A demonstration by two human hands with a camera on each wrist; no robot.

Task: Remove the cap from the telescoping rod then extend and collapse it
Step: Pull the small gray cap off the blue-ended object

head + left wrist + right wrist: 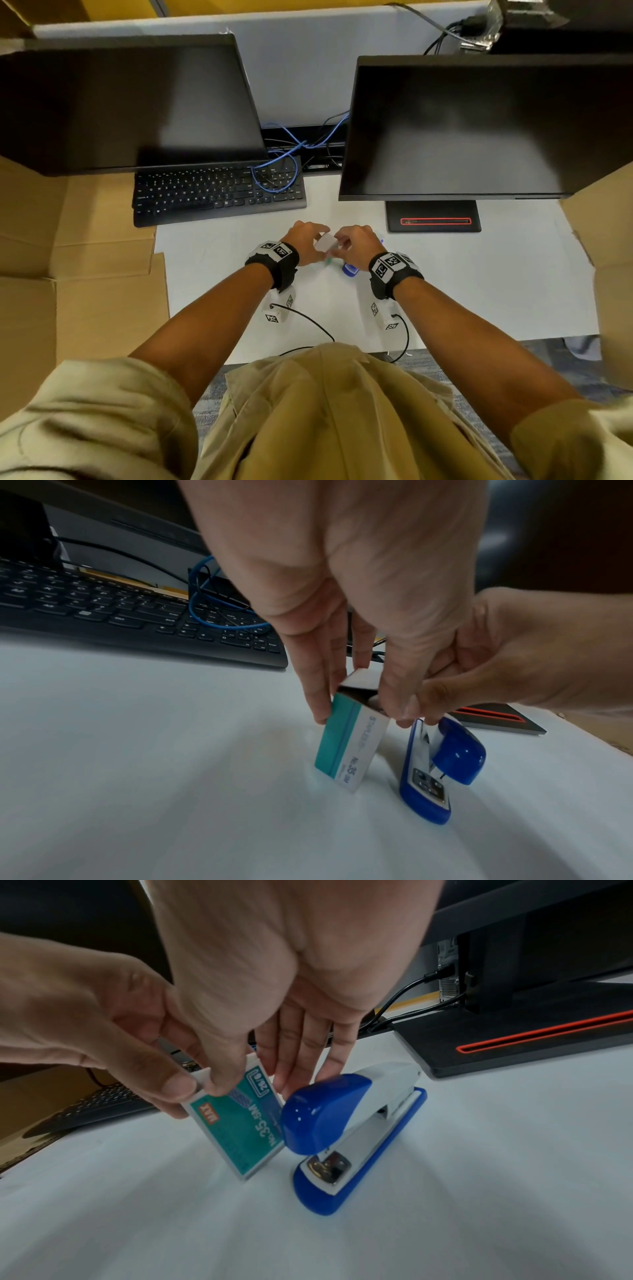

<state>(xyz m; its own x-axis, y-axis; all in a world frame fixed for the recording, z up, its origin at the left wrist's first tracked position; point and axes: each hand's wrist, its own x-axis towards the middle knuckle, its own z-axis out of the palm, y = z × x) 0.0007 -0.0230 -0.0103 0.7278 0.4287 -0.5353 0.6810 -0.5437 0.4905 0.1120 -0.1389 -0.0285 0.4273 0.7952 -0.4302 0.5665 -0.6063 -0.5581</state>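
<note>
No telescoping rod or cap shows in any view. My left hand (305, 240) grips a small teal and white staple box (349, 745) by its sides, tilted, its lower corner on the white table (479, 291). The box's top end is open, with staples visible inside. My right hand (253, 1085) pinches the white end flap (202, 1077) with its thumb while its other fingers hang straight behind the box. A blue and white stapler (346, 1123) lies just right of the box, under the right hand's fingers.
A black keyboard (219, 195) with a blue cable (274, 174) looped on it lies at the back left. Two dark monitors (479, 126) stand behind; the right one's base (433, 216) is close by. Cardboard sheets (68, 257) flank the table on both sides.
</note>
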